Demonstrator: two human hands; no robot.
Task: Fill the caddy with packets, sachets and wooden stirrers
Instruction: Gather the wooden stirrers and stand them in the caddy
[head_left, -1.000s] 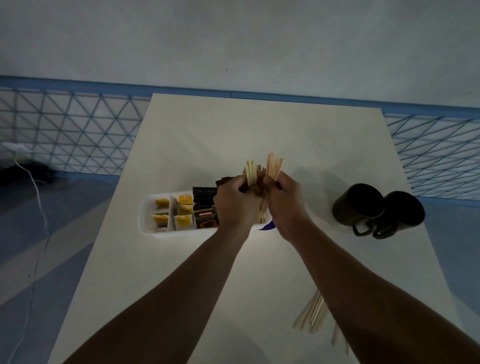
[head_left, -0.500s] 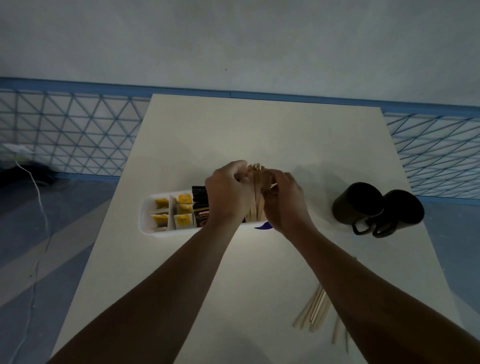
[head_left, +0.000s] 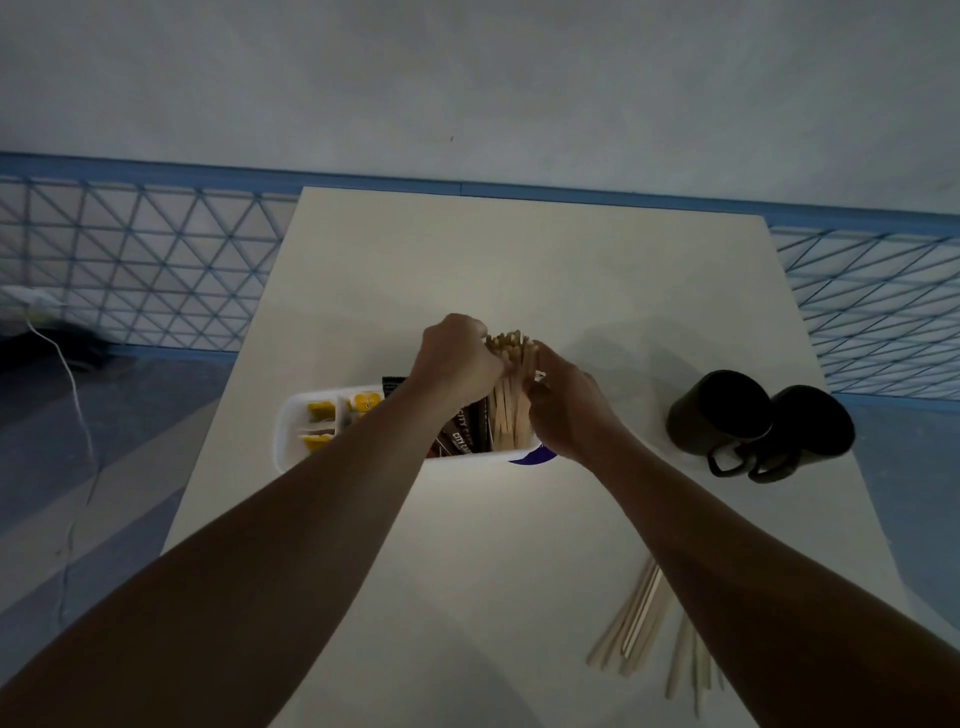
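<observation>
A white caddy (head_left: 284, 436) sits on the table in front of me. Its left compartments hold yellow sachets (head_left: 319, 411), and dark coffee packets (head_left: 462, 434) stand in the middle. A bundle of wooden stirrers (head_left: 511, 400) stands upright in the right compartment. My left hand (head_left: 457, 358) grips the bundle's top from the left, fingers curled round it. My right hand (head_left: 566, 410) grips the bundle from the right. Both forearms hide part of the caddy.
Loose wooden stirrers (head_left: 641, 623) lie on the table (head_left: 519, 260) near my right forearm. Two black mugs (head_left: 758, 423) stand side by side at the right. A blue lattice fence (head_left: 145, 270) runs behind the table, and a white cable (head_left: 72, 384) hangs at the left.
Both hands have lowered the stirrer bundle down into the caddy's right compartment. My left hand has shifted up and over the bundle's top.
</observation>
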